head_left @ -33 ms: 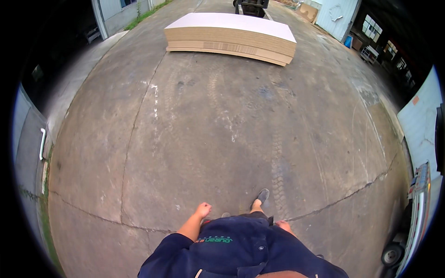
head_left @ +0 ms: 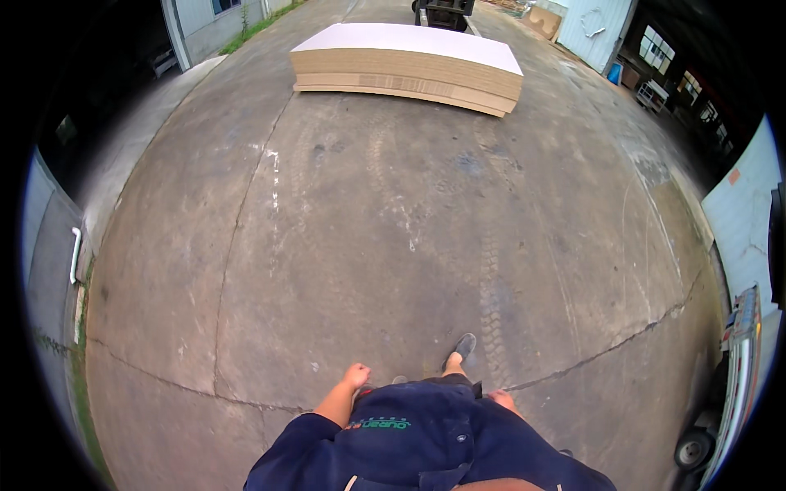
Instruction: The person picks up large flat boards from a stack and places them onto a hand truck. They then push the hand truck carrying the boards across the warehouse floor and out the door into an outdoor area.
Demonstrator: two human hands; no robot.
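My left hand [head_left: 356,376] hangs by my side over the concrete, its fingers curled in and nothing in it. Only a small part of my right hand [head_left: 502,401] shows past the edge of my dark blue shirt [head_left: 426,446], so its fingers cannot be made out. One grey shoe [head_left: 463,347] steps forward on the ground between the hands. Far ahead lies a large flat stack of pale boards [head_left: 409,65] with a white top sheet, well out of reach of either hand.
Cracked concrete ground [head_left: 393,229] stretches from me to the stack. A forklift [head_left: 446,11] stands behind the boards. A vehicle with a wheel [head_left: 737,368] sits at the right edge, a building wall [head_left: 196,24] at the far left, and sheds [head_left: 655,49] at the far right.
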